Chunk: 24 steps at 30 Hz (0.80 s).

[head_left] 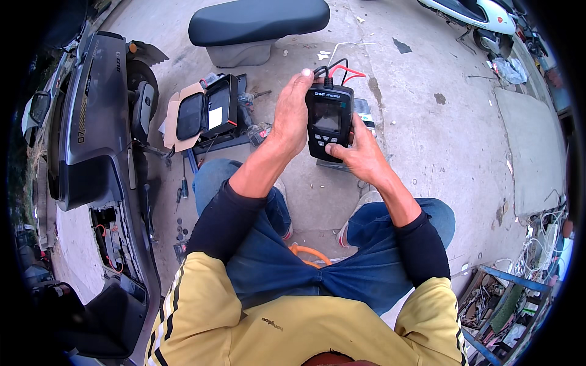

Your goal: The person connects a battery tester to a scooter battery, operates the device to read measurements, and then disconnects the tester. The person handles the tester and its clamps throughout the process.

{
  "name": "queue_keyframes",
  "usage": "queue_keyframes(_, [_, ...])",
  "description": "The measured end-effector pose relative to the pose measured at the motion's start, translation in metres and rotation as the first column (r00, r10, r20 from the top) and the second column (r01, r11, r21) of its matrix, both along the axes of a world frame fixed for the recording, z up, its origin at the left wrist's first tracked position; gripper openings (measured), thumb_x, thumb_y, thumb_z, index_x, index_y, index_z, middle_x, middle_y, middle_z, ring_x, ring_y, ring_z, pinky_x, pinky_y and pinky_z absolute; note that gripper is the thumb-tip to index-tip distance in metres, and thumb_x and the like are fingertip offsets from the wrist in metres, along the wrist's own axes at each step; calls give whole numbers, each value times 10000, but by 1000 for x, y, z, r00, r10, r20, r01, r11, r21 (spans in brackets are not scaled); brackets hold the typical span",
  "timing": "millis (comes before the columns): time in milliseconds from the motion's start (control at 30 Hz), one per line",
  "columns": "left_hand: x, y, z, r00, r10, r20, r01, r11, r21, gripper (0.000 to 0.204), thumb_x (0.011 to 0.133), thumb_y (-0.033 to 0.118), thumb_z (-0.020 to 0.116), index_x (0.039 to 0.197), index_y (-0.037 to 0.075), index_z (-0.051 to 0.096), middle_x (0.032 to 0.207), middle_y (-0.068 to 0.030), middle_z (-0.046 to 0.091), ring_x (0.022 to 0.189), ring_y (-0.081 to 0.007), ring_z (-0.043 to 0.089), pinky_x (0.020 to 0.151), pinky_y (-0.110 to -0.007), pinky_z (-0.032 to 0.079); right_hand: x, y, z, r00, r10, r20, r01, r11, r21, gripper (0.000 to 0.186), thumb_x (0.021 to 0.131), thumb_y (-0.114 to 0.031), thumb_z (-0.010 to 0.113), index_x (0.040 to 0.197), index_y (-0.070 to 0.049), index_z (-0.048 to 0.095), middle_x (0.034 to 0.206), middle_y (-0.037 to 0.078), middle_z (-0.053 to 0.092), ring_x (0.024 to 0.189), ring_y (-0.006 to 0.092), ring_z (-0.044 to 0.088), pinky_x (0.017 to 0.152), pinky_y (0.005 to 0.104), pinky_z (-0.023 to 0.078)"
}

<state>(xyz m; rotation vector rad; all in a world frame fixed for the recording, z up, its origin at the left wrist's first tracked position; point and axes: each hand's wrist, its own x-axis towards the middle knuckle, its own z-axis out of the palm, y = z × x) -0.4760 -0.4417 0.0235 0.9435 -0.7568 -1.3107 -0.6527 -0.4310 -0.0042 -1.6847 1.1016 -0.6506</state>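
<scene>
A black handheld battery tester (329, 122) with a dark screen and a few grey buttons is held up in front of my knees. My left hand (294, 110) lies along its left side, the thumb near the top by the cable. From the right, my right hand (363, 149) grips the lower part, its thumb on the button area. Black and red leads (354, 71) come out of the tester's top and loop to the right. Behind it, partly hidden, is a grey battery-like block (364, 110) on the ground.
A grey scooter (97, 122) stands at the left, its floor compartment open. Near it lies an open box with a black case (191, 116). A black scooter seat (259, 24) rests on the concrete ahead. A metal-framed tool bin (497, 305) is at lower right; a white scooter (476, 15) stands far right.
</scene>
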Motion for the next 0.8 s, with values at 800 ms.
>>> queue_keyframes(800, [-1,2,4,1000,-2,-19,2,1000,-13,459,1117,415,449,1234,-5,594,1094,-102,661,973,-153,682,873,-316,575,-2,-1,-5,999,-16,51,14,999,35,696,808,-101,807,1407,33,480,1254,222,682,1163,313,682,1056,415,501])
